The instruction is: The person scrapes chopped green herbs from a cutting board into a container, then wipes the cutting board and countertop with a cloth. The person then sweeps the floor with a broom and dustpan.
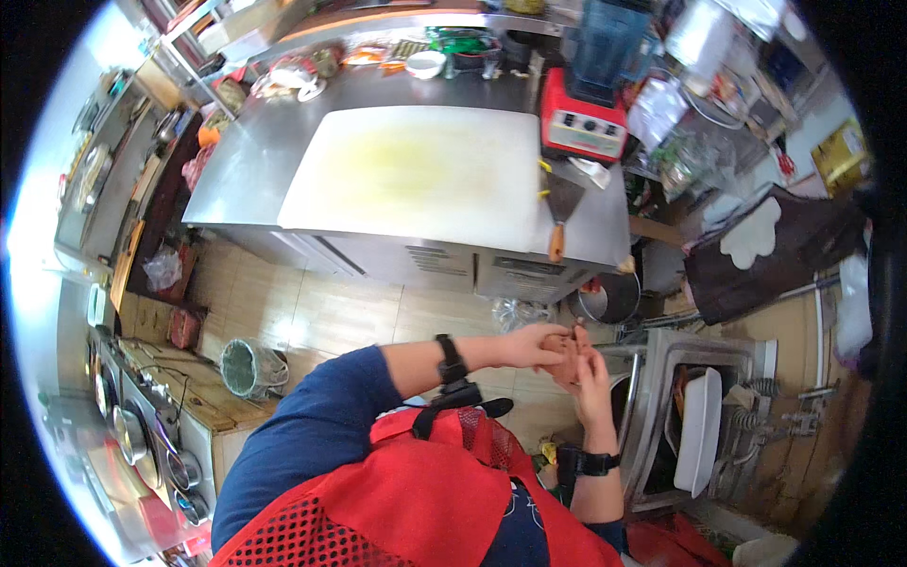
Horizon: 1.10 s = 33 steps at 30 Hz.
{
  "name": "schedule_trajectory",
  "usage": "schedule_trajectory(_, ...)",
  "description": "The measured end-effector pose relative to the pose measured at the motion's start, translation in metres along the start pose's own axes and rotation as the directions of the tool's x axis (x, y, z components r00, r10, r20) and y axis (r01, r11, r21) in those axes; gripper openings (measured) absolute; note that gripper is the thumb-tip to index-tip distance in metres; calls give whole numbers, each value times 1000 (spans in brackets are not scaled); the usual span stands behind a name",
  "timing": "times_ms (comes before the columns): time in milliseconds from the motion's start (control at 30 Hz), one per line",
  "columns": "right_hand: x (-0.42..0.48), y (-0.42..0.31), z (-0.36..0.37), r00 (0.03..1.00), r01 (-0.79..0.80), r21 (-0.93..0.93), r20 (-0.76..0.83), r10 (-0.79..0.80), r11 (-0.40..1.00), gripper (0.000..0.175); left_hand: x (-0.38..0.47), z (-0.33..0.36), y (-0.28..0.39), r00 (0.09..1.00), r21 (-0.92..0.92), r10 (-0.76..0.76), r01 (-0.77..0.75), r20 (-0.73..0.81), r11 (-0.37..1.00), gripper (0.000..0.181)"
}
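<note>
My left hand (pixel 533 344) and my right hand (pixel 592 379) meet in front of my body, above the floor and left of the sink. Between them is a small reddish-brown lump (pixel 563 360), partly hidden by my fingers. It looks like a piece of food, but I cannot tell which kind. My left fingers wrap it from the left, and my right fingers touch it from the other side. Beyond my hands, a large white cutting board (pixel 418 177) with a yellowish stain lies on a stainless steel counter (pixel 234 177).
A wooden-handled scraper (pixel 561 212) lies beside a red-based blender (pixel 584 124). Right of me, a metal sink (pixel 648 453) holds a white plastic basin (pixel 698 432). A dark bucket (pixel 616 298) stands below the counter corner. A lined bin (pixel 251 368) stands left. Pots (pixel 129 436) occupy the left worktop.
</note>
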State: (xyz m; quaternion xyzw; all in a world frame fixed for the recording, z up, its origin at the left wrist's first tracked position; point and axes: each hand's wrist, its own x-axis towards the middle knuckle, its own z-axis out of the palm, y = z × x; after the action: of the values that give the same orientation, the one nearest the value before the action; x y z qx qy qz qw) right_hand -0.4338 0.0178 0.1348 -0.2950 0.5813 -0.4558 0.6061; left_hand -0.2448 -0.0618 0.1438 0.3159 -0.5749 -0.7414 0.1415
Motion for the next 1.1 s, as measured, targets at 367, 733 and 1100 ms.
schedule_trajectory(367,22,39,266,947,321,-188,70,-313,928,21,-267,-134,-66,836,-350,-258,85,-484,933,43)
schedule_trajectory(733,50,-4,373,827,230,-367,562,18,901,29,-361,-219,-96,738,-463,-222,-136,-637,876,29)
schedule_trajectory(1100,146,-11,477,781,56,12,622,-51,998,24,-366,-317,-43,772,-441,113,-469,-625,765,66)
